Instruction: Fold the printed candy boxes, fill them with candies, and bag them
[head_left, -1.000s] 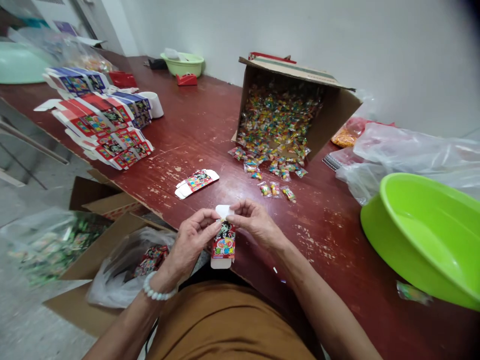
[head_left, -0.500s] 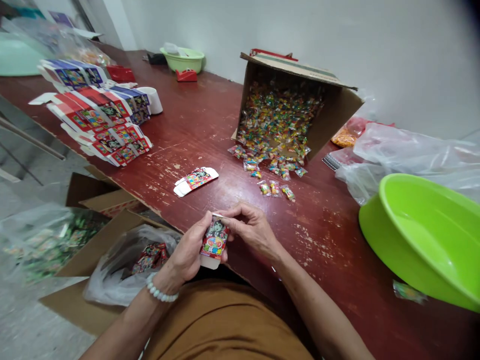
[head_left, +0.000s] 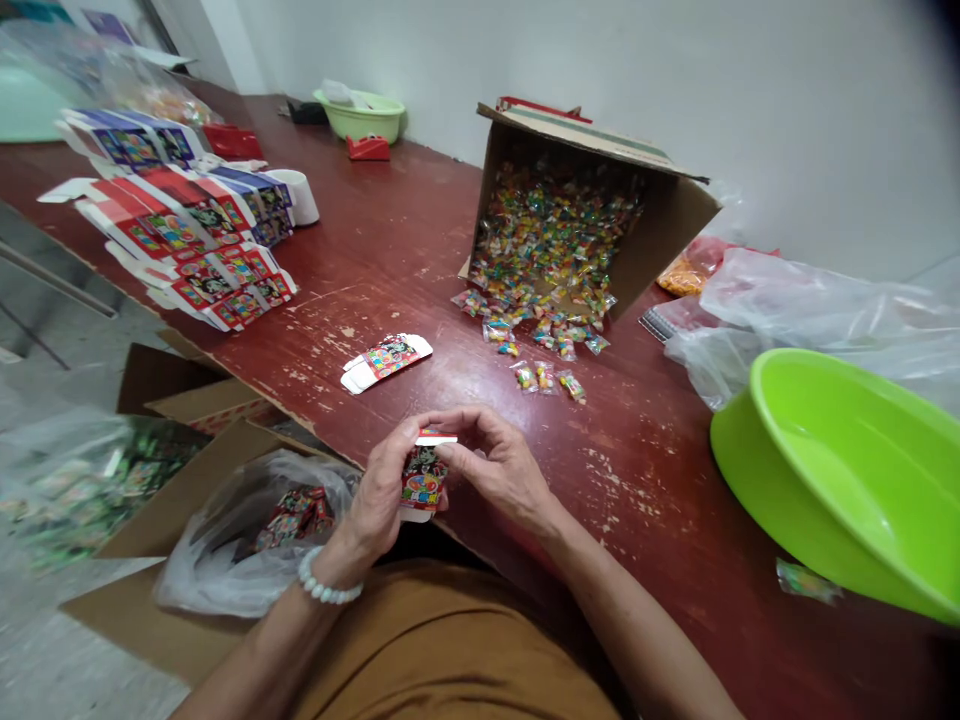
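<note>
A small printed candy box (head_left: 424, 482), red with colourful pictures, is held upright near the table's front edge. My left hand (head_left: 379, 492) wraps round its left side, with a bead bracelet on the wrist. At the top, my right hand (head_left: 510, 478) pinches the box, its thumb on the front and its fingers curled over the white and red flap. Beyond my hands a flattened box of the same print (head_left: 390, 358) lies on the table. Several small candy packets (head_left: 546, 377) sit to the right of it.
A tipped cardboard carton (head_left: 675, 250) spills candy packets onto the red table (head_left: 405, 240). Stacks of flattened boxes (head_left: 187, 225) stand at left, and a green basin (head_left: 757, 450) at right. Below the table edge, an open carton holds a plastic bag (head_left: 217, 565) with red printed packs.
My right hand's fingers have moved up over the top of the box, and its flap edge now shows red and white. The box is tilted a little differently. My view has shifted slightly.
</note>
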